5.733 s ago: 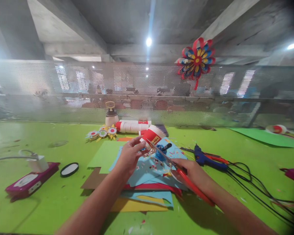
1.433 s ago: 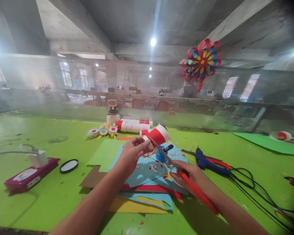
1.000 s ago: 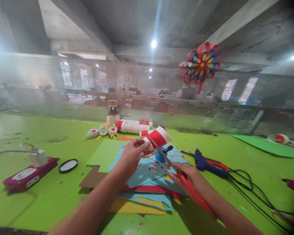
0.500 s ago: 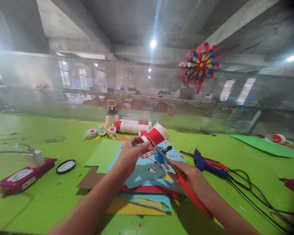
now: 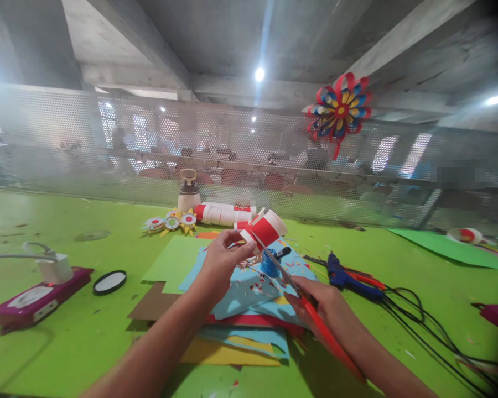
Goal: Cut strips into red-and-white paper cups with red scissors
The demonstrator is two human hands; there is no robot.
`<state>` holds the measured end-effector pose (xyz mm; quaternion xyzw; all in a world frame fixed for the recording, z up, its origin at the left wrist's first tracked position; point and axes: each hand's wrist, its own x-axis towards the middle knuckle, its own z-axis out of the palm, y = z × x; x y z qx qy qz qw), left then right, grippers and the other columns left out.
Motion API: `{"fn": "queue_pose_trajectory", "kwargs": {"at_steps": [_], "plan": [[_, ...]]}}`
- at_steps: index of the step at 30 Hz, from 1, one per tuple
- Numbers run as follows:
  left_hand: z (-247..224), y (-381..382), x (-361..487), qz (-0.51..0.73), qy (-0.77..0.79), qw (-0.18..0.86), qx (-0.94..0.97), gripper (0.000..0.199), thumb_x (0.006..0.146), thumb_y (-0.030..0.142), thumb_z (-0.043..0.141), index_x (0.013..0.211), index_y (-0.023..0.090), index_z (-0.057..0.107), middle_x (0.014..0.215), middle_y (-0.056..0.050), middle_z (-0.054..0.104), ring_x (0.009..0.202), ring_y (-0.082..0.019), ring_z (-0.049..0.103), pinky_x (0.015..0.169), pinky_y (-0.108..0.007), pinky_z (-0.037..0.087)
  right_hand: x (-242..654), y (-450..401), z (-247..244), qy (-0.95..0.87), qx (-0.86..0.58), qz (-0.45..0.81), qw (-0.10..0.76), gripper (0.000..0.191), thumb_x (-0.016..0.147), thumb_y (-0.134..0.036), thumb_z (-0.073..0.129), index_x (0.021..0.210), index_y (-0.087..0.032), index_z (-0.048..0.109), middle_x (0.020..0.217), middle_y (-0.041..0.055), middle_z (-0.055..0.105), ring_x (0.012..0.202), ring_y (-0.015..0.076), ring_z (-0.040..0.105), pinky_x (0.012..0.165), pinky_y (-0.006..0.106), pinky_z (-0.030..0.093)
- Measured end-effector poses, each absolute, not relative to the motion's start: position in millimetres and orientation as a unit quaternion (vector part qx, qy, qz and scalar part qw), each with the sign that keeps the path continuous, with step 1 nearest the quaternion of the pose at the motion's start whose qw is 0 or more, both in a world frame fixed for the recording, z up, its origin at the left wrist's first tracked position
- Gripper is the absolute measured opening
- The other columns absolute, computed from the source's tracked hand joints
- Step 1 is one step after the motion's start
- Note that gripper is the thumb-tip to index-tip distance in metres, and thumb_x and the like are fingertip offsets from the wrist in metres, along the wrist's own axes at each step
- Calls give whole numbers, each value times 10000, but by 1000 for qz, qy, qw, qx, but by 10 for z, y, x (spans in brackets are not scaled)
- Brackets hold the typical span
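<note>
A red and white paper cup (image 5: 266,229) is tilted in my left hand (image 5: 224,260), whose fingers close on its lower end. My right hand (image 5: 321,301) grips scissors with red handles (image 5: 330,337). Their blades reach up to the cup's side, and a slit runs through the red band there. Behind the blades a small blue container (image 5: 269,264) stands with a black marker (image 5: 283,252) across its top. Blue paper sheets (image 5: 243,296) strewn with small scraps lie under both hands.
A blue glue gun (image 5: 348,281) with black cables lies to the right. On the left are a purple power strip (image 5: 41,298) and a round black-rimmed disc (image 5: 110,282). Stacked paper cups (image 5: 226,213), a spray bottle (image 5: 188,194) and paper flowers (image 5: 172,222) sit behind.
The slit in the cup's side looks wider, with a strip standing apart at its far edge. The scissor handles have shifted slightly down and right. My left hand has barely moved.
</note>
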<state>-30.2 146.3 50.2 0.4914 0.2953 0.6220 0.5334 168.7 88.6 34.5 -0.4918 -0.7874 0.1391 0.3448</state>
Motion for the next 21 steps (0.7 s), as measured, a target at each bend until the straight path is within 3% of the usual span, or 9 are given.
{"fn": "queue_pose_trajectory", "kwargs": {"at_steps": [9,15,21], "plan": [[545,1454,-344,615,223,622,431,329,709,248,740,971,99,609,981,-133,673,797,-199,657,781,-378,530,1726,899,313,-789,-502,137,327,260,840,-272,516,973,-181,720,938,62,735,846,268,657,770,348,488],[531,1474,-346,617,235,614,433,321,661,197,777,922,88,625,958,-133,688,805,-207,669,736,-339,537,1746,944,305,-795,-478,164,337,302,848,-322,546,1067,-198,713,1025,62,732,922,274,655,839,347,477],[538,1444,-306,620,229,618,425,303,646,201,787,881,97,627,918,-117,693,791,-209,672,757,-369,532,1748,932,293,-799,-474,151,337,230,797,-206,544,928,-168,729,833,19,724,739,223,646,673,279,491]]}}
